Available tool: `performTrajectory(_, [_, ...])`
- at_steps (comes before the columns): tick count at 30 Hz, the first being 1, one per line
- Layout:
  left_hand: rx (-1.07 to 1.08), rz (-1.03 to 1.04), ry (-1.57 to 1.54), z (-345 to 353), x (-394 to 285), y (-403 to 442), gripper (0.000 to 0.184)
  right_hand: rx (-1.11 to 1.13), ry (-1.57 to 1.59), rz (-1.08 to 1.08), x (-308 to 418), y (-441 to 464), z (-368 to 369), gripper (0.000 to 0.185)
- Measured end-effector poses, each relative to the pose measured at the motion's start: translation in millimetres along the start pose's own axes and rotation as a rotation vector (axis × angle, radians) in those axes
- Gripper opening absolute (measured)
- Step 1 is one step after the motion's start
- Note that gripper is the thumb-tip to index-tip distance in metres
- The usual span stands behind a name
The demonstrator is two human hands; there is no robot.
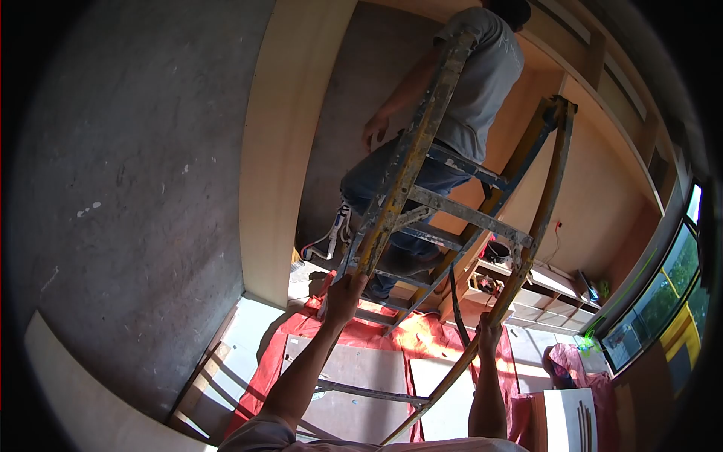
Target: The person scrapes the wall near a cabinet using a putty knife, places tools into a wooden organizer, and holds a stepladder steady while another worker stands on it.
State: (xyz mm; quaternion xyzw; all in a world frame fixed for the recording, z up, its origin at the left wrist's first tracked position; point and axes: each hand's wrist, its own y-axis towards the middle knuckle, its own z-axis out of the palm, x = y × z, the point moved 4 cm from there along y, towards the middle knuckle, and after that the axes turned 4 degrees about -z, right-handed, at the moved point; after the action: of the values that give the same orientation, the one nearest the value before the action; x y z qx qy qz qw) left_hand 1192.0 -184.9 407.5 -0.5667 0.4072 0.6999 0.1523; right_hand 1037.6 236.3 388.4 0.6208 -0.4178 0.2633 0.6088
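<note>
Above a floor partly covered by a red sheet (pixel 269 360), a paint-spattered stepladder (pixel 407 169) is already opened out, and a co-worker (pixel 482 90) is already up on it, turned mostly away, one shoe (pixel 407 261) among the steps. The left hand (pixel 346 296) holds one rail, and the right hand (pixel 489 331) holds the opposite rail. The fingers of both are curled round the rails rather than spread; how tightly they press, I cannot tell. Both grips are in place, and the co-worker is not yet down. One co-worker's hand (pixel 373 132) hangs beside the ladder with nothing visible in it; the other is out of sight, so how much work is left up there cannot be judged. A tall pale panel (pixel 282 151) is already upright beside the grey wall (pixel 151 151), while a grey board (pixel 369 369) lies on the floor.
</note>
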Motion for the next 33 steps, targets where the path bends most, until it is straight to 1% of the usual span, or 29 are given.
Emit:
performTrajectory(5, [0.009, 0.000, -0.004, -0.6, -3.5, 0.0, 0.049, 0.014, 0.017, 0.003, 2.5, -0.9, -0.1, 0.018])
performTrajectory(8, [0.009, 0.004, 0.018, 0.0, -1.2, 1.1, 0.050, -0.020, 0.009, -0.028, 9.5, -3.0, 3.8, 0.015])
performTrajectory(11, [0.004, 0.010, 0.029, 0.1, -1.4, 1.0, 0.050, 0.010, 0.004, -0.032, 0.0, 0.1, -0.3, 0.018])
performTrajectory(23, [0.013, -0.029, 0.004, -0.7, -6.2, -1.0, 0.049, 0.010, -0.011, -0.053, 2.0, -0.4, 0.3, 0.017])
performTrajectory(26, [0.011, -0.037, -0.004, -0.9, -6.5, -1.9, 0.049, -0.004, 0.004, -0.015, 10.8, -3.5, 3.4, 0.015])
performTrajectory(33, [0.010, -0.032, -0.012, 1.9, 4.3, 1.0, 0.049, -0.004, 0.005, -0.004, 7.8, -1.7, 2.4, 0.014])
